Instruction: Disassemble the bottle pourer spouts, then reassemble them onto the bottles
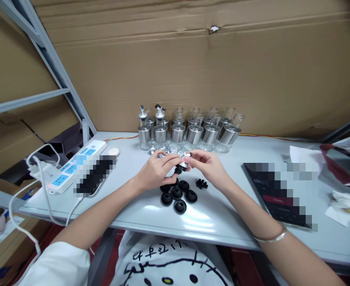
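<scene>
My left hand (158, 171) is closed around a bottle pourer (180, 168) with a silver top and a ribbed black stopper pointing down. My right hand (208, 166) pinches the same pourer near its tip, where a small black piece shows between the fingers. Just below the hands lie several round black rubber stoppers (180, 206), some partly under my left hand. Small black pieces (201, 183) sit in a cluster below my right hand. Behind my fingers, more silver pourer tops (172, 150) are partly hidden.
Rows of glass bottles with steel sleeves (195, 134) line the back; two at left carry pourers. A power strip (76, 167) and blurred phone (96, 174) lie left, a tablet (278, 198) and papers (306, 159) right. Cardboard (163, 71) walls the back.
</scene>
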Tool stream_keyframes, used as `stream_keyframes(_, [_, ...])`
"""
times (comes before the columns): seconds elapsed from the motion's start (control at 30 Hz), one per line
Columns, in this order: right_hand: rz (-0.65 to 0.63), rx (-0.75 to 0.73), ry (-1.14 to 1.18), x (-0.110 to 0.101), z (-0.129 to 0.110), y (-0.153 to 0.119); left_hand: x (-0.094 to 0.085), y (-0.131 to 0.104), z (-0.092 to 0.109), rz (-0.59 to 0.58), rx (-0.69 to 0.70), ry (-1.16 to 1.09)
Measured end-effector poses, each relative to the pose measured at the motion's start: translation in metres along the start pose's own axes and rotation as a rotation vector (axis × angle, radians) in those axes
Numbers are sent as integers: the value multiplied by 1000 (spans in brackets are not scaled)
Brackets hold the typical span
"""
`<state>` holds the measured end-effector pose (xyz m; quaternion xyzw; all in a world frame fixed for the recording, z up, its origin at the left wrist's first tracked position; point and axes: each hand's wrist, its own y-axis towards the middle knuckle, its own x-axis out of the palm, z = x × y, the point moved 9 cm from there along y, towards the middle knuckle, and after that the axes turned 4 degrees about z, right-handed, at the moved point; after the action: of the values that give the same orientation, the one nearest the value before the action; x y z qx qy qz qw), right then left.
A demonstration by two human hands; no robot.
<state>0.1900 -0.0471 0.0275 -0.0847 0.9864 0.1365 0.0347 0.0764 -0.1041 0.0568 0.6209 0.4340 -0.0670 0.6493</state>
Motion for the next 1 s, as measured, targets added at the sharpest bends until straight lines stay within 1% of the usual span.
stream_keyframes(0.17, [-6,3,-17,0,-1,-1,2,-1,-1,-14,-18,-18])
stream_keyframes(0.3, [-12,-3,-78,-1,1,-1,0,0,-1,-2,-13,-26])
stream_keyframes(0.43, [-30,-5,-71,1,2,-2,-1,0,0,4,-4,-47])
stream_keyframes(0.6, [-22,4,-96,1,0,-2,-3,1,1,6,-7,-56])
stream_keyframes(0.83, [-21,25,-95,2,1,-2,-2,2,1,-30,-20,-54])
stream_keyframes(1.0, [-23,43,-29,4,2,-2,-1,2,0,-34,-20,-53])
